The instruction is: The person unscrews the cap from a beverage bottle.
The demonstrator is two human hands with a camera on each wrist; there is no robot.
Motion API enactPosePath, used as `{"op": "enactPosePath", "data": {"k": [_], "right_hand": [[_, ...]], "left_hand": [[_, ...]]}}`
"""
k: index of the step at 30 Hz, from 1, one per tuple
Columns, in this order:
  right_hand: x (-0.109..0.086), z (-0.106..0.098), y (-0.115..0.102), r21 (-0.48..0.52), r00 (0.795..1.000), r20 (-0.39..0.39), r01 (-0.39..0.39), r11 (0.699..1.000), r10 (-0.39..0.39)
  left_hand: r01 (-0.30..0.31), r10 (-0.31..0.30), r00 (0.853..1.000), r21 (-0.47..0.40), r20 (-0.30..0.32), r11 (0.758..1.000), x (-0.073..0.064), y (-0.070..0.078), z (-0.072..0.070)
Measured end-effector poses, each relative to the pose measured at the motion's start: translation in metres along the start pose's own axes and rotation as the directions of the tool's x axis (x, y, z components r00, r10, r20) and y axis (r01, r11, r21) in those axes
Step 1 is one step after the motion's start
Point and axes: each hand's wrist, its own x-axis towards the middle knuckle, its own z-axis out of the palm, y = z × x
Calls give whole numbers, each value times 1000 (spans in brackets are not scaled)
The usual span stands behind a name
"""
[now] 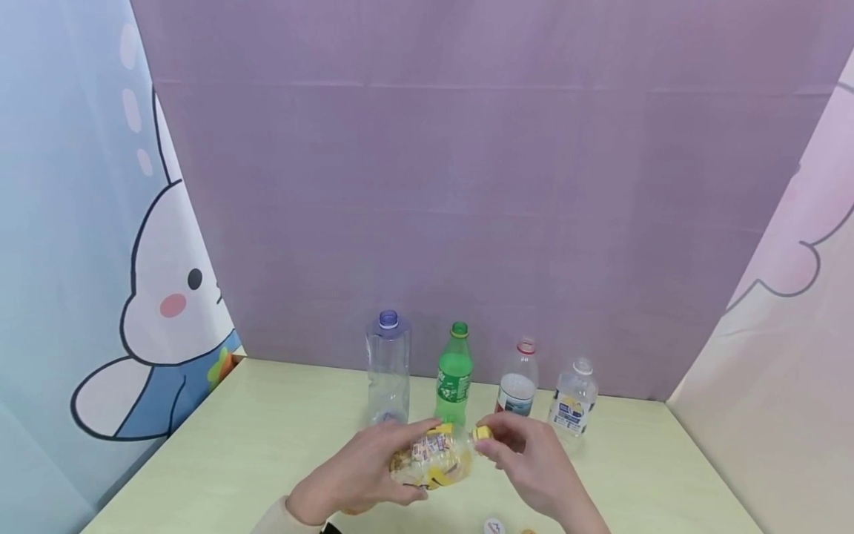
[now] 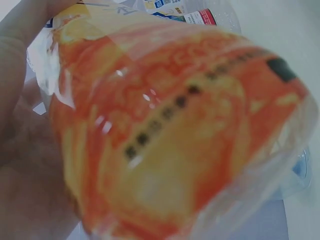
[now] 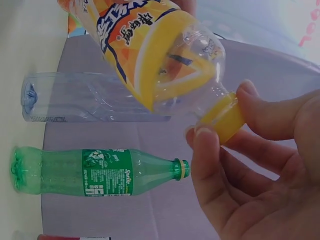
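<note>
My left hand [image 1: 363, 467] grips the body of a clear plastic bottle [image 1: 440, 461] with a yellow and orange label, tilted over the table with its neck toward the right. The thumb and fingers of my right hand [image 1: 534, 460] pinch the yellow cap [image 3: 224, 117] at the bottle's neck. Whether the cap is loose on the thread I cannot tell. The left wrist view is mostly filled by the bottle's orange label [image 2: 165, 125], with part of the left hand [image 2: 30, 165] at its edge.
Behind the hands stand a tall clear bluish bottle [image 1: 388, 363], a green Sprite bottle [image 1: 454, 378], a red-necked clear bottle [image 1: 518, 382] and a small clear bottle [image 1: 574, 400], all uncapped. A white cap [image 1: 494, 526] and an orange piece [image 1: 528, 531] lie at the table's [image 1: 674, 475] near edge.
</note>
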Motion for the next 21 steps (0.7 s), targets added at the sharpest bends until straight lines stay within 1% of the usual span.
{"op": "enactPosePath", "data": {"k": [5,8,11,16,19,21], "right_hand": [[-2,-1,2,-47,993,-21,112,993,-113],[-3,-1,2,-49,988,-24,152,987,-154],[-2,-1,1,-31,985,-20,171,985,-171],[-2,0,1,-34,982,-22,188,982,-189],[-2,1,1,-37,978,-33,206,978,-207],[-2,2,-1,-39,978,-48,200,979,-201]], "left_hand": [[-10,10,1000,0,-9,1000,0,0,0],[-20,20,1000,8,-22,1000,0,-1,1],[-19,20,999,6,-25,1000,0,-1,1],[-8,8,1000,-17,-17,1000,0,-3,0],[-16,16,999,-5,-30,1000,1,-4,0],[-24,24,999,6,-40,1000,1,-5,1]]}}
